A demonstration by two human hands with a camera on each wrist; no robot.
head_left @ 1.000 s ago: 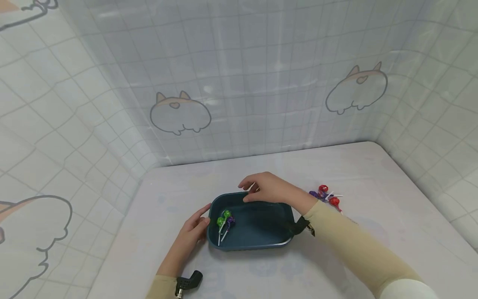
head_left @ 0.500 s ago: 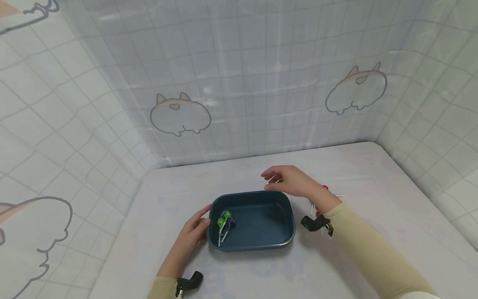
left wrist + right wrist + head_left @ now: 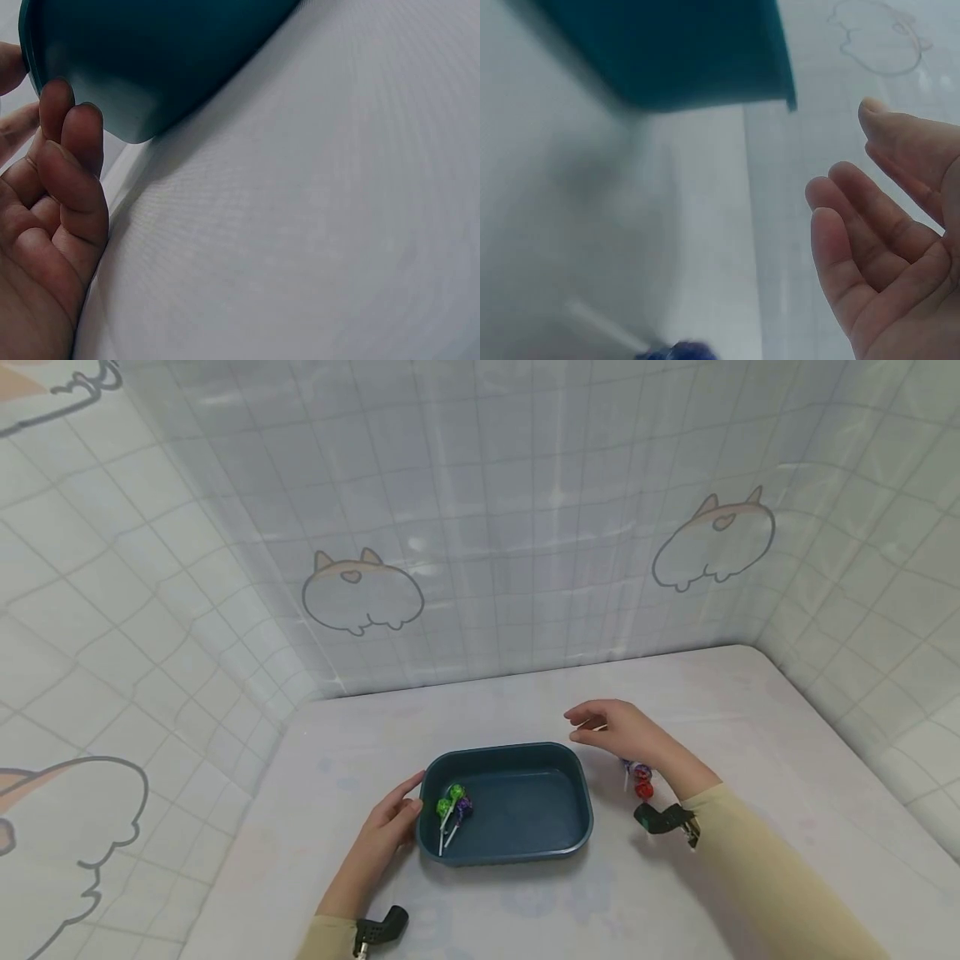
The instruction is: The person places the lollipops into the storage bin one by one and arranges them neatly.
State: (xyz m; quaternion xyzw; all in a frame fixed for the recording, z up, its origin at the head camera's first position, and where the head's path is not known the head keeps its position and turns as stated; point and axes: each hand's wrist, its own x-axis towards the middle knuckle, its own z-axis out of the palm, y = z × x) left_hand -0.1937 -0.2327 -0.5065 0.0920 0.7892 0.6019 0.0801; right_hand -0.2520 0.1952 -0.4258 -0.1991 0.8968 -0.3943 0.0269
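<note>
My left hand (image 3: 390,827) rests against the left end of a dark teal plastic tray (image 3: 528,810), with thumb and index fingertips at its rim. In the left wrist view the other fingers (image 3: 79,180) are loosely bent beside the tray's outer wall. Inside the tray, at its left, lie two green lollipops (image 3: 450,799) and a purple lollipop (image 3: 463,807). My right hand (image 3: 618,727) hovers beyond the tray's far right corner, fingers loosely bent and holding nothing. Close below its wrist are a red lollipop (image 3: 643,789) and purple-wrapped lollipops (image 3: 676,352), partly hidden by the hand and forearm.
The tray stands on a pale table (image 3: 517,910) with rounded far corners. Behind and beside the table hangs white grid-patterned sheeting (image 3: 510,568) with cartoon animal drawings.
My right hand has moved from over the tray's far rim to the right, toward the loose lollipops, now covering some of them. The left hand and tray have stayed in place.
</note>
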